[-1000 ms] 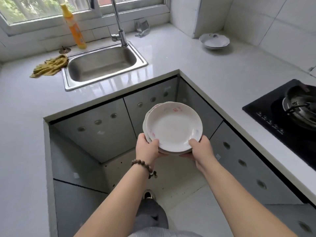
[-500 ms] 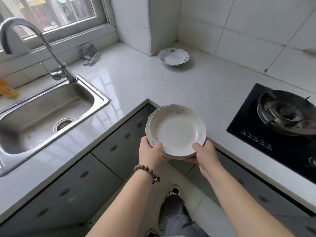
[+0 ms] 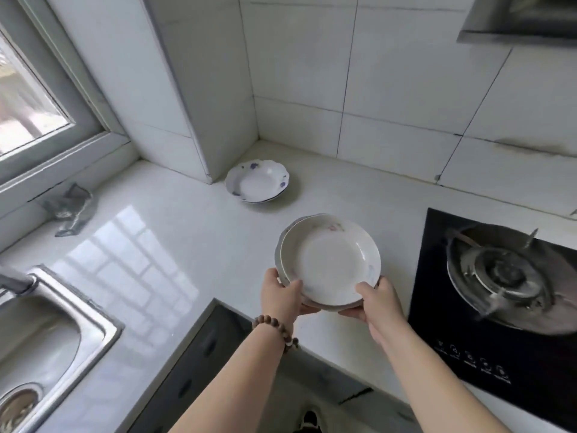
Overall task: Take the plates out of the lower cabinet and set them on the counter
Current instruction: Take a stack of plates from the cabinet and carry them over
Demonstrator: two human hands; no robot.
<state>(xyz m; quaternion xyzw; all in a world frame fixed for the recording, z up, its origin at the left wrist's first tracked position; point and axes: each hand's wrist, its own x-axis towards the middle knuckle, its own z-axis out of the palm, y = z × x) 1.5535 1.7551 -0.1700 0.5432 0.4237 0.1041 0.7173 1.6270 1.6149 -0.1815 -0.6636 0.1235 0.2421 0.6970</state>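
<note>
Over white counter (image 3: 175, 232) corner, both hands' fingers (image 3: 296, 284) grasping plate stack (image 3: 331, 260), stove (image 3: 499, 292) rt, sink (image 3: 46, 339) lt

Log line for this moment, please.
both hands: left hand, right hand | holding: stack of white plates | above: white counter | not set down

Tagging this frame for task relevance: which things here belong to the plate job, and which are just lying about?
Part of the job:
- held plates, gripped by left hand and right hand
- plates by the wall, already set down
- counter

Just lying about:
- sink
- stove
- crumpled bag near the window
</note>
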